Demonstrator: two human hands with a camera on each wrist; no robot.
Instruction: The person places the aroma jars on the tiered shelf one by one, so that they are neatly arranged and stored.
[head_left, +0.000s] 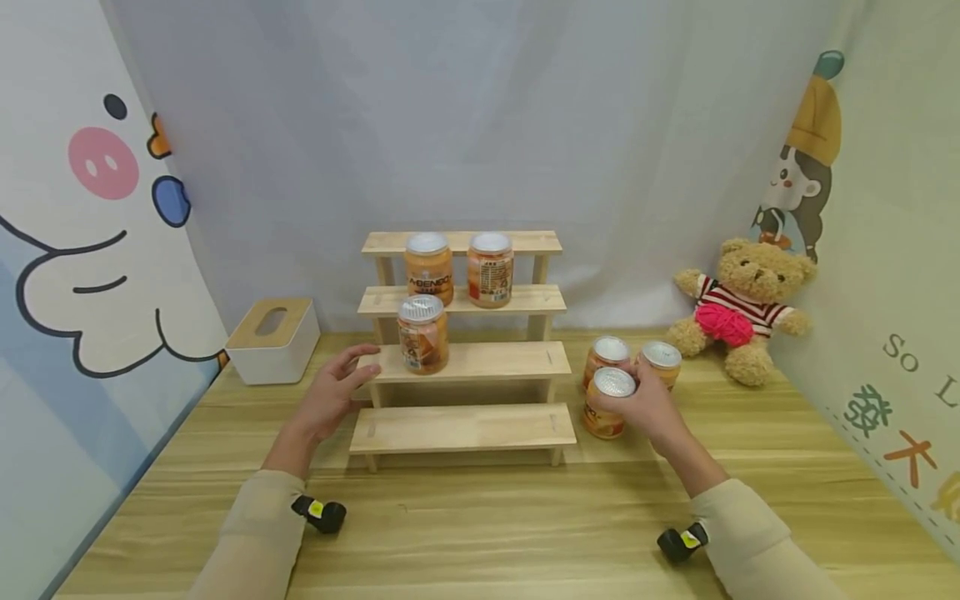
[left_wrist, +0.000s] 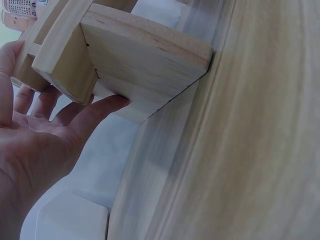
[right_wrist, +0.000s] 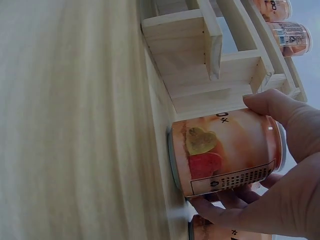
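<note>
My right hand grips a canned-fruit jar with an orange label and silver lid. The thumb lies on one side and the fingers on the other, and the jar's base is at the tabletop. Two similar jars stand close behind: one jar at the left, another jar at the right, partly covered by the hand. To the left is a four-step wooden display stand. My left hand is at the stand's left side, fingers spread and extended along the board ends.
Two jars stand on the stand's second step from the top, a left jar and a right jar. A third jar sits one step lower. A tissue box is at the left, and a teddy bear sits at the back right.
</note>
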